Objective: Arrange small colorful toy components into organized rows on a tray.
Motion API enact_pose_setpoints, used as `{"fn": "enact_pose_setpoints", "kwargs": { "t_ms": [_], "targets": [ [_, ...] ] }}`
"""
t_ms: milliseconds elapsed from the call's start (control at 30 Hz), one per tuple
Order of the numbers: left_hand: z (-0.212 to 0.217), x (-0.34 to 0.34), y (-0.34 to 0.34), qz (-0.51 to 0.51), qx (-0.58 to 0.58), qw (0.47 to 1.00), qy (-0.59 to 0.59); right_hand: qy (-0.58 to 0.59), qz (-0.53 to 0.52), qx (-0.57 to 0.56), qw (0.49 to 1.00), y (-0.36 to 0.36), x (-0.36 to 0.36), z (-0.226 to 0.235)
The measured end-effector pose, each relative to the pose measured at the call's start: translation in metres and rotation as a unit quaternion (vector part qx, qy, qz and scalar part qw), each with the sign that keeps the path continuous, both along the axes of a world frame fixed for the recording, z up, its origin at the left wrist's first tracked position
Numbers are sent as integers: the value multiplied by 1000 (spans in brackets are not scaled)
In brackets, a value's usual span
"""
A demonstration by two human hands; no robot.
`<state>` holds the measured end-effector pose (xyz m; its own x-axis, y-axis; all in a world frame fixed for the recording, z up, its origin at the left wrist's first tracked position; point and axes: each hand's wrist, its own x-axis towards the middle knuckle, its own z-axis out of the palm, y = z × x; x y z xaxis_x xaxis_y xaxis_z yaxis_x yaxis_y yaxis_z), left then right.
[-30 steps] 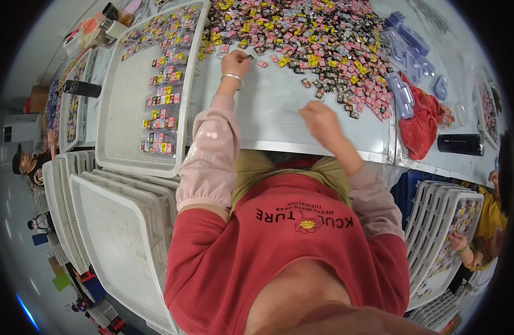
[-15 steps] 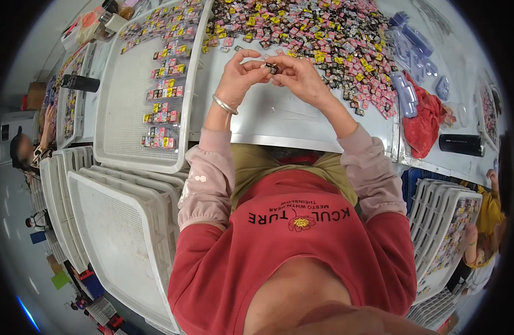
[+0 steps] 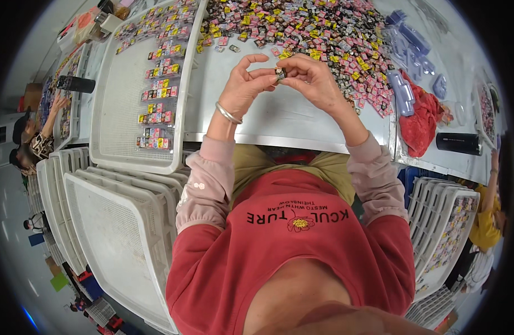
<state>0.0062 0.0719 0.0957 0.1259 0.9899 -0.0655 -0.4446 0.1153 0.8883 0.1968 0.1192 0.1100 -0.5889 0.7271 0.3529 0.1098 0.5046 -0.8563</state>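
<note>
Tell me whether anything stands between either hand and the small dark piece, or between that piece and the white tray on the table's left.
Nothing visible separates the small dark piece from the left hand or right hand; both meet at it. Toward the white tray, the left hand itself and the tray's raised rim lie between.

The heap of small pieces (image 3: pixel 307 28) lies on the table (image 3: pixel 268 124) beyond the left hand (image 3: pixel 246 86) and right hand (image 3: pixel 314 86), one piece (image 3: pixel 280 73) between them. Left of the heap sits a partly filled tray (image 3: pixel 114 111), more trays (image 3: pixel 109 240) standing nearer us. To the heap's right, a cloth (image 3: pixel 418 128) lies between plastic parts (image 3: pixel 403 95) and a bottle (image 3: pixel 459 143).
</note>
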Motion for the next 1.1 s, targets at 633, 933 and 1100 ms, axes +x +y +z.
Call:
{"fn": "enact_pose_setpoints", "kwargs": {
  "t_ms": [633, 933, 1100],
  "targets": [
    [-78, -5, -49, 125, 242, 781, 562, -137, 47, -113, 983, 0, 32, -90],
    [-100, 14, -50, 133, 274, 778, 549, -291, -112, 63, 948, -43, -13, -97],
    [-105, 13, -52, 148, 286, 783, 533, -271, -149, 106, 945, -52, -19, -101]
  ]
}}
